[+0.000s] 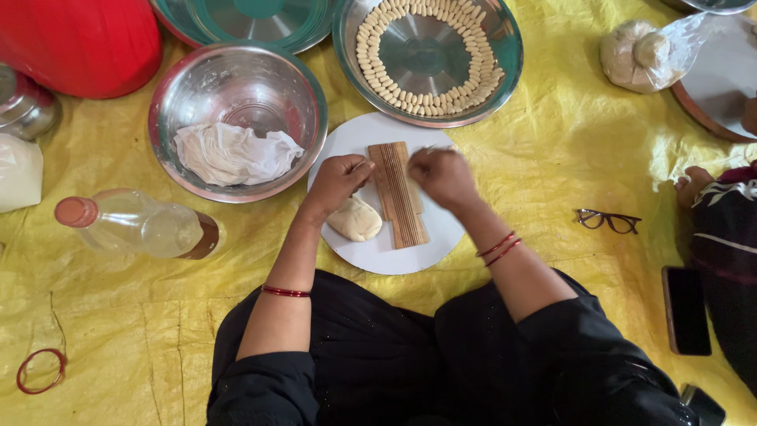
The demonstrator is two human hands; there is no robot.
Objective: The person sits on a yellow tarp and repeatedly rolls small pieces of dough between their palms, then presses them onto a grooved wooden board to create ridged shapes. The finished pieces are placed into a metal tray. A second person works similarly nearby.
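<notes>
A ridged wooden board [400, 197] lies on a round white plate [394, 256] on the yellow sheet. My left hand [337, 180] rests at the board's left edge with its fingers curled, just above a pale lump of dough [356, 219]. My right hand [441, 175] is curled at the board's upper right edge, fingertips touching the wood. Whether either hand pinches a small piece of dough is hidden. Beyond the plate, a steel platter [505, 55] holds a ring of small shaped dough pieces [378, 75].
A steel bowl [189, 87] with a white cloth [233, 154] stands at left, a lying plastic bottle [138, 227] below it. Eyeglasses [607, 221], a phone [686, 309], a bagged dough ball [639, 54], a red container [79, 43] and another person's knee [729, 237] surround.
</notes>
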